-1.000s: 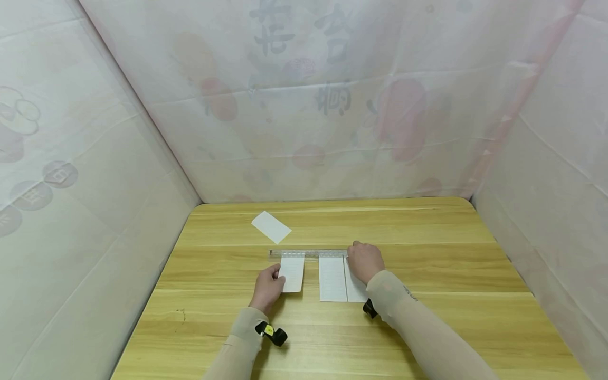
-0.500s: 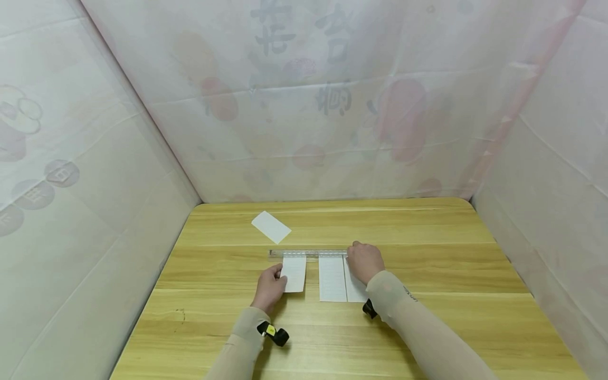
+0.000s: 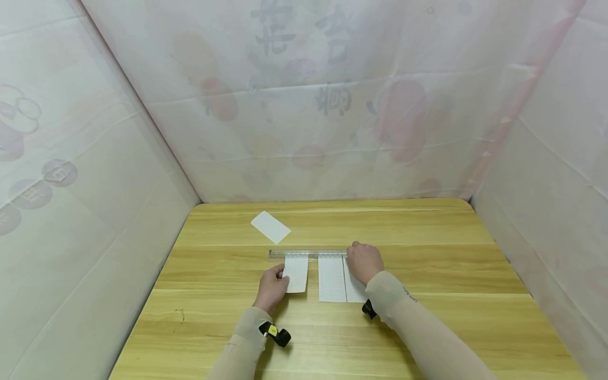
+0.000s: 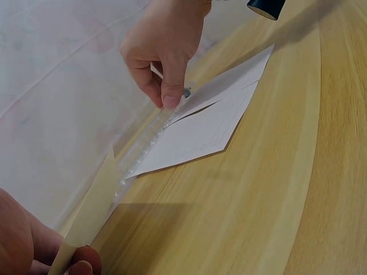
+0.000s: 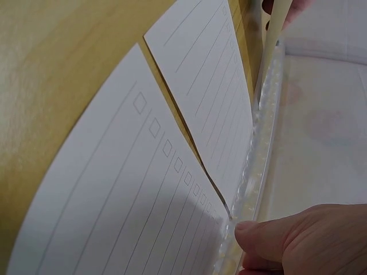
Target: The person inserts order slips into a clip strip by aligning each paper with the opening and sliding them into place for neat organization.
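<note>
Between the thumb and fingers of my left hand (image 3: 271,289), a small white sheet of paper (image 3: 296,277) is pinched at its left edge. It is raised in the left wrist view, and its top edge meets a clear plastic strip with a toothed edge (image 3: 277,254). The strip's right end is gripped by my right hand (image 3: 366,262), thumb on top. Two lined sheets hang side by side from the strip: a middle sheet (image 3: 331,281) and a right sheet (image 5: 114,183) with small printed boxes, partly covered by my right hand in the head view. A thin slit separates them.
A loose white sheet (image 3: 271,227) lies askew on the wooden table (image 3: 427,327), beyond the strip's left end. Black wrist cameras sit on both sleeves, the left camera (image 3: 280,336) low over the table. Printed cloth walls (image 3: 304,158) close off the back and sides.
My left hand has shifted slightly right with its sheet along the strip, narrowing the gap to the middle sheet. My right hand and the other sheets stay in place.
</note>
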`<state>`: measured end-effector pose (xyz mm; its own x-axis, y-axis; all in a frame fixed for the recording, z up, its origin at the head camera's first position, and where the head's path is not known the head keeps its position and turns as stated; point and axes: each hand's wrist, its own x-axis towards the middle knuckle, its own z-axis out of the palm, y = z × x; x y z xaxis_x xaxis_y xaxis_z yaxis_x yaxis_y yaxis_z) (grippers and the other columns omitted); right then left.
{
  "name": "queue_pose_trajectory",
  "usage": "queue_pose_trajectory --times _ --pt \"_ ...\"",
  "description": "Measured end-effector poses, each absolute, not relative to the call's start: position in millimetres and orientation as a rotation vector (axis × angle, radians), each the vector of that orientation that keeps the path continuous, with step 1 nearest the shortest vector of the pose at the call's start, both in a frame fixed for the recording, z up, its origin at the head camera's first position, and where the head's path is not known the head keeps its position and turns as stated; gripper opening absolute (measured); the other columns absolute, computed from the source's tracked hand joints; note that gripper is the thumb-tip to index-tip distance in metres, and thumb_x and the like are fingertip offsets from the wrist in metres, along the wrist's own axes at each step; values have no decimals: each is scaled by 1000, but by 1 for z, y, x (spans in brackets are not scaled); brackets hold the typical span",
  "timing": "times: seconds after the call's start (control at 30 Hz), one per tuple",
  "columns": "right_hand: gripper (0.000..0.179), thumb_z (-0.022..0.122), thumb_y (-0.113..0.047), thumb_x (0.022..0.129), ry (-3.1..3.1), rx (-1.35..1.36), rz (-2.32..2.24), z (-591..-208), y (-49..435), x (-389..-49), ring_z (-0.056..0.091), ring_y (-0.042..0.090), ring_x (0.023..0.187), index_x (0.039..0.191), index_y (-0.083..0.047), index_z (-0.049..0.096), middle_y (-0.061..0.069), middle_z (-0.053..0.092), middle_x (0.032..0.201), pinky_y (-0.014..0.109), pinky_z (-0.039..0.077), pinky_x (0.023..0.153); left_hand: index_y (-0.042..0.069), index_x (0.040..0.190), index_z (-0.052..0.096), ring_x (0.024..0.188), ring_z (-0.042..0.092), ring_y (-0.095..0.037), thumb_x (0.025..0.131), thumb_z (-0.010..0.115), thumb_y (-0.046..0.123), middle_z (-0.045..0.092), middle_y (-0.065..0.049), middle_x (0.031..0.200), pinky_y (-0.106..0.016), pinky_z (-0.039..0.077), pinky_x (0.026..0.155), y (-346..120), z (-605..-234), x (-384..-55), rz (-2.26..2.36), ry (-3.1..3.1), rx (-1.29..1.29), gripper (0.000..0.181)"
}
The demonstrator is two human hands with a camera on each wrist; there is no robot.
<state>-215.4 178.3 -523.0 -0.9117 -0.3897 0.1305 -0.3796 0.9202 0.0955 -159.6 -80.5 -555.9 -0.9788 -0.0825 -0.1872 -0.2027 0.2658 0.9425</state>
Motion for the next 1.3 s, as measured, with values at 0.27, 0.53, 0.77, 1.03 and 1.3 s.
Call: queue_pose_trajectory --times 0.27,0.53,0.77,1.03,1.3 --pt "20 71 -22 87 -2938 592 -101 -523 178 -215 56 16 54 80 -4 70 6 61 73 33 52 50 -11 138 43 71 42 -15 90 52 -3 51 -11 96 -21 38 54 -78 -555 -161 1828 2442 -268 49" --pt "20 71 -23 86 -2935 596 -112 -523 178 -215 55 15 53 79 -5 70 5 60 73 32 51 49 -11 138 42 81 47 -18 90 51 -3 53 -12 100 -22 41 57 -75 -555 -161 1825 2425 -271 49" --pt "21 73 -25 85 -2937 590 -94 -524 178 -216 55 15 54 81 -5 71 6 61 74 32 52 50 -10 139 42 70 42 -15 91 50 -2 51 -11 95 -22 37 52 -75 -555 -160 1838 2407 -260 49" --pt "21 74 -25 84 -2911 596 -85 -526 179 -216 56 16 54 79 -5 71 6 61 74 32 51 49 -5 141 43 81 51 -21 86 47 -4 56 -13 104 -29 42 64 -75 -554 -165 1847 2429 -253 55" --pt "21 74 -24 84 -2915 598 -71 -527 179 -216 55 15 54 79 -5 71 6 62 74 32 51 49 -7 141 42 101 45 -27 85 44 -9 55 -12 113 -33 39 71 -74 -554 -170 1806 2431 -257 56"
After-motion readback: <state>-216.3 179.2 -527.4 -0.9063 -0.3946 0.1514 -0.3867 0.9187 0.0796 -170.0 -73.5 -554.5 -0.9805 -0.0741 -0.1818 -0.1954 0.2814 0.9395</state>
